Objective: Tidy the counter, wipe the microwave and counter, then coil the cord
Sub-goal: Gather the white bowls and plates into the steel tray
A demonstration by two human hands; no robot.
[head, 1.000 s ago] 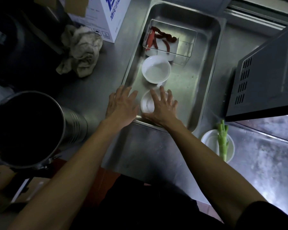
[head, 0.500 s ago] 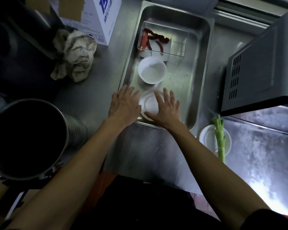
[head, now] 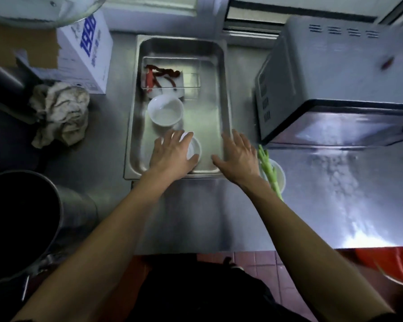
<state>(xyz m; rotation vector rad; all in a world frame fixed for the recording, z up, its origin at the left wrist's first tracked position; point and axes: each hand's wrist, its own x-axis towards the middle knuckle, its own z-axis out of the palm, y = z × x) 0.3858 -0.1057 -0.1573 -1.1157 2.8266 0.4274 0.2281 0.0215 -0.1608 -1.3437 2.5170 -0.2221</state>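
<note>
The steel tray point(head: 221, 89), long axis running up the frame at centre of the worktop point(head: 219, 212), now has the left hand point(head: 172, 154) flat, fingers apart, over a small white bowl point(head: 194, 148), the right hand point(head: 239, 156) shifted to its right rim, fingers spread, microwave point(head: 335, 77) beside.

Grey microwave point(head: 335, 73) on steel counter point(head: 219, 210), right of steel tray point(head: 221, 108).

just one cam, head-mounted, looking nearly straight down from above the person's own arms. It sits fairly close over the steel tray point(head: 227, 94), left hand point(head: 172, 154) and right hand point(head: 239, 156) mid-frame, with the microwave point(head: 335, 73) off to the right.
</note>
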